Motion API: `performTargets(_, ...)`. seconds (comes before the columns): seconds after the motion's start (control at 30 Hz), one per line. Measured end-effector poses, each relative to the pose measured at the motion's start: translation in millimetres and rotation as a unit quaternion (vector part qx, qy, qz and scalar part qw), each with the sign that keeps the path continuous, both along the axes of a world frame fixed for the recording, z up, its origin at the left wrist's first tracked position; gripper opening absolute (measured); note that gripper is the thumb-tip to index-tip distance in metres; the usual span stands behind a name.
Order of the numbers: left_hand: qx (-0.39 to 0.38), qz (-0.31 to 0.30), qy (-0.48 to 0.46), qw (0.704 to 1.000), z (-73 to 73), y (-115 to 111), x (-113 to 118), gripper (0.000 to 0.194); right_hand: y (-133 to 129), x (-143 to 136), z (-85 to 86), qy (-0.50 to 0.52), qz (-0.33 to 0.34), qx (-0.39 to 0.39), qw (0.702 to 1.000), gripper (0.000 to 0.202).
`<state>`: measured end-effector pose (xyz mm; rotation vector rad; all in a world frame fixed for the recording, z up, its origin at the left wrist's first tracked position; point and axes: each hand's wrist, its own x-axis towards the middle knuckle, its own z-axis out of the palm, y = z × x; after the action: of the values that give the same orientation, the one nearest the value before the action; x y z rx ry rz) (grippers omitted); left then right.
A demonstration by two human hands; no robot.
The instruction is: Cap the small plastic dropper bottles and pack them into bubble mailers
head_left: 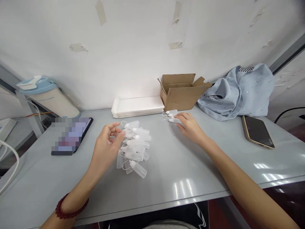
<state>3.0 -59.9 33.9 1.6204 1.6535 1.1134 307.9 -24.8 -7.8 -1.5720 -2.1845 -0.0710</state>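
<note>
Head view: a pile of translucent bottles (137, 143) on the tabletop (164, 171); left grip (107, 138) at its nine o'clock, loosely spread. At the pile's two o'clock, the right grip (192, 127) meets a small bottle (174, 120), pinch indeterminate. Beyond: white trays (140, 105), twelve o'clock; open carton (182, 98), between one and two.

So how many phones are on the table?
2. One phone is on the left, in front of the jug. The other phone is on the right, by the blue bag. None looks hidden there.
</note>
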Motion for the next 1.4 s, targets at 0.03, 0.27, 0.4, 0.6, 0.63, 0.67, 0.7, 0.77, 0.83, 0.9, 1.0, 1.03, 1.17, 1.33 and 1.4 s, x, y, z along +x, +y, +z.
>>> performTargets(0.03,0.009,0.001,-0.004,1.000,-0.2,-1.1,0.0,0.040,0.8,1.1,-0.7,-0.003,-0.008,-0.012,1.000,0.030)
performTargets(0.27,0.084,-0.005,0.012,0.996,2.5,-9.8,4.9,0.030,3.8,1.7,-8.2,-0.004,-0.026,-0.055,0.998,0.029)
performTargets(0.4,0.098,-0.011,0.030,0.995,4.0,-15.0,7.8,0.028,3.5,-3.8,-7.8,0.029,-0.015,-0.061,0.998,0.025)
performTargets(0.6,0.110,-0.037,0.090,0.989,5.5,-20.1,11.8,0.018,-19.7,-24.2,25.1,0.229,0.019,-0.115,0.966,0.029)
performTargets(0.63,0.115,-0.053,0.100,0.987,5.1,-21.0,12.7,0.017,-25.5,-27.7,32.1,0.280,0.037,-0.151,0.947,0.030)
performTargets(0.67,0.120,-0.073,0.108,0.984,4.5,-21.9,13.6,0.017,-30.9,-30.9,38.4,0.321,0.055,-0.177,0.929,0.031)
performTargets(0.7,0.127,-0.094,0.113,0.981,3.7,-23.0,14.7,0.018,-35.8,-33.8,43.5,0.354,0.069,-0.195,0.912,0.031)
performTargets(0.77,0.140,-0.138,0.114,0.974,1.7,-25.1,16.9,0.019,-43.1,-38.8,49.7,0.381,0.087,-0.224,0.893,0.029)
performTargets(0.83,0.150,-0.172,0.108,0.968,-0.2,-26.8,18.9,0.020,-47.5,-43.1,50.8,0.390,0.105,-0.250,0.880,0.028)
performTargets(0.9,0.159,-0.189,0.103,0.964,-1.4,-27.6,20.3,0.017,-50.0,-47.0,48.9,0.395,0.124,-0.275,0.868,0.028)
performTargets(1.0,0.164,-0.210,0.104,0.958,-1.7,-27.6,21.0,0.015,-52.6,-51.7,45.5,0.401,0.144,-0.299,0.854,0.028)
performTargets(1.03,0.162,-0.219,0.104,0.957,-1.5,-27.5,21.0,0.016,-53.4,-53.0,45.0,0.403,0.147,-0.302,0.851,0.028)
performTargets(1.17,0.147,-0.241,0.098,0.954,0.0,-28.6,20.8,0.015,-56.7,-57.1,46.0,0.411,0.152,-0.309,0.844,0.027)
performTargets(1.33,0.153,-0.238,0.084,0.955,3.2,-31.3,21.3,0.014,-58.5,-59.5,47.1,0.419,0.161,-0.318,0.835,0.025)
performTargets(1.4,0.151,-0.240,0.084,0.955,4.4,-32.1,21.6,0.015,-58.5,-59.8,47.0,0.423,0.162,-0.317,0.833,0.025)
